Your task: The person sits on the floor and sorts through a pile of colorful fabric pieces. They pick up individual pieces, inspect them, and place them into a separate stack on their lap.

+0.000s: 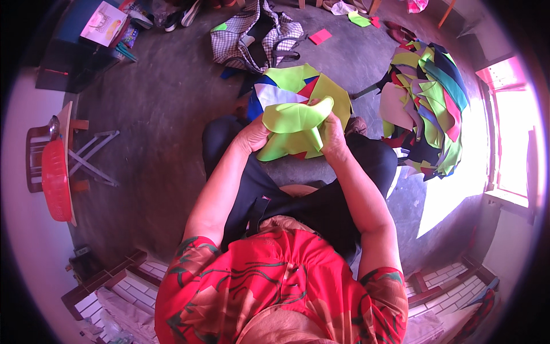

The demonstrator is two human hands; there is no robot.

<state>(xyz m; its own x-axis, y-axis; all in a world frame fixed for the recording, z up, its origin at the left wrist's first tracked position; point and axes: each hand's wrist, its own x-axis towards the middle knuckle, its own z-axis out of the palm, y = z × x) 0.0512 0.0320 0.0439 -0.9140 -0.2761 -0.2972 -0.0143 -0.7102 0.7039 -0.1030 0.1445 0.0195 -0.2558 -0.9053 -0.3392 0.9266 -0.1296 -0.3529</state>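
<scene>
Many cloth pieces (293,117), part-sunlit floor (146,178)

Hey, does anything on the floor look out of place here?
Possibly: a small red piece lies alone on the floor beside the checked bag, apart from the heap of coloured pieces and the lime-green piece being held. No spill shows.

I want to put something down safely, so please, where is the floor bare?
Widest: concrete floor between the crossed metal legs and the left knee. Smaller: between the red scrap and the large fabric heap. Crowded: toward the right knee, where lime-green fabric covers other pieces.
</scene>
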